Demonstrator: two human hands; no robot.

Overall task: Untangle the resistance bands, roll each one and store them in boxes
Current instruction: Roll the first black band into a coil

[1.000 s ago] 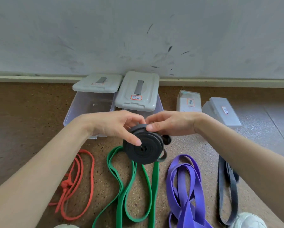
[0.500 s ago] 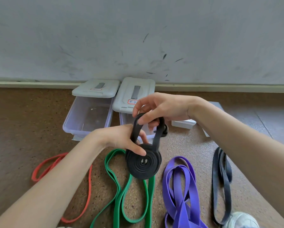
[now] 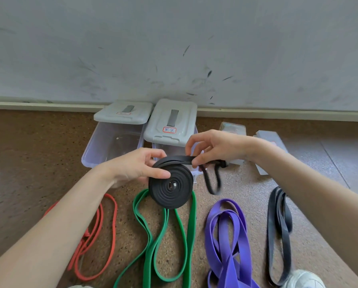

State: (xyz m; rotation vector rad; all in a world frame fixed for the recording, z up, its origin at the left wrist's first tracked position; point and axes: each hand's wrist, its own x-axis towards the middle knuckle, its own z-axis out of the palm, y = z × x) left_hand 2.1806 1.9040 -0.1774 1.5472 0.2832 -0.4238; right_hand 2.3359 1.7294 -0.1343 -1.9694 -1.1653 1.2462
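While held above the cork floor (image 3: 39,163), black band (image 3: 171,189) sits as a flat coil, face toward camera. Left hand (image 3: 135,168) grips coil at its left rim, thumb laid across the face. Right hand (image 3: 217,147) pinches the loose tail (image 3: 182,160) running off the coil top; end loop (image 3: 212,179) hangs blurred below that hand, clear of floor.

Directly behind coil: two clear boxes, left box (image 3: 111,146) and right box (image 3: 174,149), both open toward camera, grey lids (image 3: 122,112) propped at their far edges against the wall (image 3: 174,48). Right box mouth partly hidden by hands. Two more closed boxes (image 3: 265,140) to the right, partly hidden behind right forearm.

On floor below coil, side by side, apart: red band (image 3: 109,231), green band (image 3: 190,225), purple band (image 3: 226,235), dark grey band (image 3: 279,225). White shoe (image 3: 302,279) at lower right corner, touching grey band's near end.
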